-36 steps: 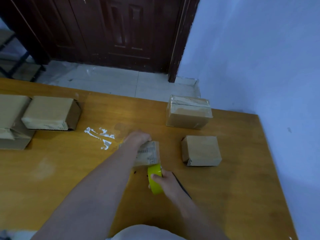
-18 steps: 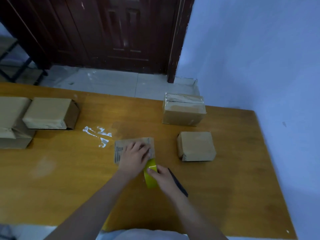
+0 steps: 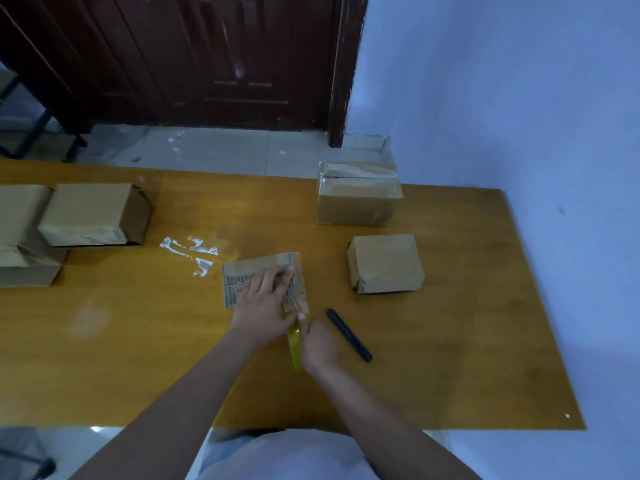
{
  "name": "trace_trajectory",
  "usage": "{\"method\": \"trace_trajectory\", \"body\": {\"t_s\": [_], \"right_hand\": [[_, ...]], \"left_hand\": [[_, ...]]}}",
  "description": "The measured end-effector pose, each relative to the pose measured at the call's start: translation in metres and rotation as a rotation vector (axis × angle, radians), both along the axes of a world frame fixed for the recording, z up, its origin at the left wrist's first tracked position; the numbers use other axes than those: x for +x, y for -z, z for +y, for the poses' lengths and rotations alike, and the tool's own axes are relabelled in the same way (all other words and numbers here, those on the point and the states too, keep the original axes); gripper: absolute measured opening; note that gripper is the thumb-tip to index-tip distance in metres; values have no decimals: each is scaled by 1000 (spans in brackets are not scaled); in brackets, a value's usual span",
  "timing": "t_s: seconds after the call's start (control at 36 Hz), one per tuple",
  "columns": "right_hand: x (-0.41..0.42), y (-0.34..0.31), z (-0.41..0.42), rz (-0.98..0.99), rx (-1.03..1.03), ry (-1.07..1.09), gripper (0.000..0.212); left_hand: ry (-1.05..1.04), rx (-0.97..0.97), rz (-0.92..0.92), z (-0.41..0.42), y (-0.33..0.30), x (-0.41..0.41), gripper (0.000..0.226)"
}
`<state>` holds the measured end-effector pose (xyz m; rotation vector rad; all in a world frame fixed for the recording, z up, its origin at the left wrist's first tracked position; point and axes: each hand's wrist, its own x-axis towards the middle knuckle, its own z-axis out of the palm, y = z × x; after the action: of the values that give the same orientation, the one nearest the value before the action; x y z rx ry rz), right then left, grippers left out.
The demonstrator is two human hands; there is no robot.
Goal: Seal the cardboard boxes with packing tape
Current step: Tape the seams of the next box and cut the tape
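A long wooden table (image 3: 450, 358) fills most of the view, its right end just beside a pale blue wall (image 3: 519, 98), with a dark wooden door (image 3: 207, 57) beyond the tiled floor behind it. At the table's left edge sit 2 cardboard boxes: a larger box (image 3: 20, 251) cut off by the frame and a smaller box (image 3: 90, 214) resting partly on top of it. At the far side, right of centre, stands a tall taped box (image 3: 358, 195), and nearer, just in front of it, a plain brown box (image 3: 386, 263).

The box being sealed, a flat printed box (image 3: 239, 275), lies near the table's middle. The left hand (image 3: 261, 306) presses down on its top with fingers spread and straight. The right hand (image 3: 317, 344) grips a yellow roll of packing tape (image 3: 295, 344) at the box's near right corner, fingers curled round the roll and thumb on top. A black marker (image 3: 349, 335) lies on the table just right of that hand. A scrap of clear film (image 3: 188, 251) lies left of the printed box.
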<state>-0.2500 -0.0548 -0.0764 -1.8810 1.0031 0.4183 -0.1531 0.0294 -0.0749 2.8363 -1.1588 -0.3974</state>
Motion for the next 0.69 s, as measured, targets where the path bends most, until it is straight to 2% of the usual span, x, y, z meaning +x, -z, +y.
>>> {"method": "trace_trajectory", "body": {"t_s": [0.06,0.14,0.19,0.25,0.31,0.36,0.44,0.53,0.58,0.64,0.69], "right_hand": [[3,0,-2,19,51,-4,55],[-4,5,-10,-127,141,143,59],[-13,16,-23,-152,-152,142,52],[-21,29,-39,-21,-464,14,42],[-29,38,-52,111,-535,-163,43],[-36,43,-58,159,-574,-320,38],[-42,46,-64,137,-595,-330,30],[-43,39,-70,-62,-411,-184,21],[-42,25,-70,-233,-345,-210,19],[-39,14,-68,-351,-421,-329,23],[-34,7,-64,-460,-564,-416,17]], "left_hand": [[-13,67,38,-2,-4,1,86],[-14,59,75,-2,-1,3,88],[-12,10,79,-1,1,4,97],[-10,31,98,0,2,5,100],[-15,74,119,-1,1,4,101],[-14,83,119,-2,-1,4,109],[-5,100,104,-2,-1,5,115],[12,132,100,-1,-1,4,119],[5,122,111,-1,1,5,128],[-5,111,115,0,2,5,128],[4,121,107,0,1,5,124]]}}
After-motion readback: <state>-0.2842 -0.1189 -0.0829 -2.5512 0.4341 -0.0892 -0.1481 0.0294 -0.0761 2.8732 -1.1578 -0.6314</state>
